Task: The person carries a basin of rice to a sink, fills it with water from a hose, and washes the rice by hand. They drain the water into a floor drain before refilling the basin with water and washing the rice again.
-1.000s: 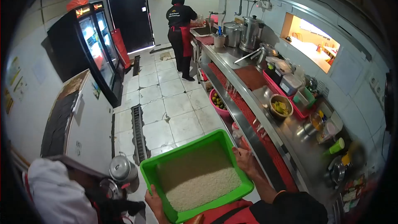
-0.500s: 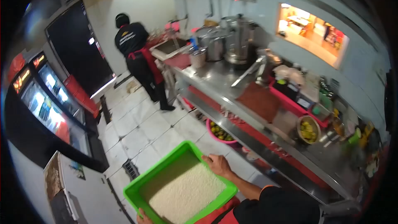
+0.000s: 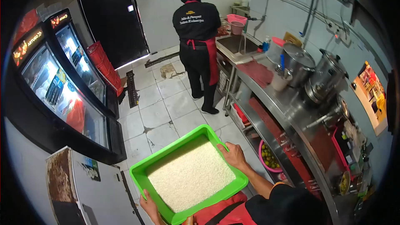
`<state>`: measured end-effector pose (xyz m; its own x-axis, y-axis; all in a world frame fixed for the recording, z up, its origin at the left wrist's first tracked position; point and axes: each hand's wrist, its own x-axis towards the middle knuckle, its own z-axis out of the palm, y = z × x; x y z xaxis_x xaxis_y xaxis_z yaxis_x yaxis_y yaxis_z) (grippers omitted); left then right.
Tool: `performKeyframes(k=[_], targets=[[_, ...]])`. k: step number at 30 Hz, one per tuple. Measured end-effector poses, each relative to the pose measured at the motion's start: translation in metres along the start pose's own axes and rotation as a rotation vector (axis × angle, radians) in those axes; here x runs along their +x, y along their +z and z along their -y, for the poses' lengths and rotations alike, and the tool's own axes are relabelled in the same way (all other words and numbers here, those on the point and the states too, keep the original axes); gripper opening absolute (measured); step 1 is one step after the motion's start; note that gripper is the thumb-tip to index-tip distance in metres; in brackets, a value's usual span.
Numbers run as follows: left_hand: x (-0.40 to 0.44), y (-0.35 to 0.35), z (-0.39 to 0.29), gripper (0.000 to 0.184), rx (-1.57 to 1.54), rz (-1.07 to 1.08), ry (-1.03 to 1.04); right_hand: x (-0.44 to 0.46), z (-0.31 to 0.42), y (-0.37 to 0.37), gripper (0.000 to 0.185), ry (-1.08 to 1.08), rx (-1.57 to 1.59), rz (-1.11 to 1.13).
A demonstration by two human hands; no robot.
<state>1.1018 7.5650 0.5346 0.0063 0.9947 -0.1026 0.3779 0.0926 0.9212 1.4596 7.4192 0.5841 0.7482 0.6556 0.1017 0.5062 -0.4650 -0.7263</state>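
Note:
A bright green rectangular basin (image 3: 140,174) is held out in front of my body, with a broad layer of white rice grains (image 3: 189,175) covering its bottom. My right hand (image 3: 234,155) grips the basin's right rim, thumb over the edge and fingers wrapped outside. At the near left corner, my left hand (image 3: 148,205) is closed on the rim, its lower part cut off by the frame. The basin's near side rests close to the red apron (image 3: 227,211) I wear.
A co-worker (image 3: 196,37) stands ahead, back turned, at a sink (image 3: 238,46) with running water. To the right runs a steel counter (image 3: 287,100) with pots; a pink tub of green fruit (image 3: 270,158) sits below. Drink fridges (image 3: 68,87) and a white freezer (image 3: 100,183) line the left.
My view has swung to the right-hand side's left, so the co-worker, sink and counter appear farther right and clearer. Both hands still hold the basin of rice.

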Motion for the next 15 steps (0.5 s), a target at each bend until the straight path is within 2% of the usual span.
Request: performKeyframes(k=[4, 6, 7, 11, 15], targets=[[0.102, 0.016, -0.036, 0.038, -0.06, 0.038, 0.014, 0.082, 0.044, 0.037, 0.055, 0.114, 0.032, 0.043], [0.16, 0.027, -0.026, 0.039, -0.051, 0.036, 0.058, 0.121, 0.057, 0.066, 0.053, 0.066, 0.052, -0.003], [0.197, 0.027, -0.006, 0.039, -0.002, 0.014, 0.047, 0.142, 0.058, 0.086, 0.053, 0.041, 0.055, -0.02], [0.308, 0.048, 0.002, 0.04, -0.036, 0.045, 0.013, 0.242, 0.081, 0.15, 0.052, 0.035, 0.076, 0.002], [0.395, 0.081, -0.063, 0.041, -0.079, -0.024, -0.046, 0.357, 0.12, 0.204, 0.053, -0.015, 0.113, 0.029]])
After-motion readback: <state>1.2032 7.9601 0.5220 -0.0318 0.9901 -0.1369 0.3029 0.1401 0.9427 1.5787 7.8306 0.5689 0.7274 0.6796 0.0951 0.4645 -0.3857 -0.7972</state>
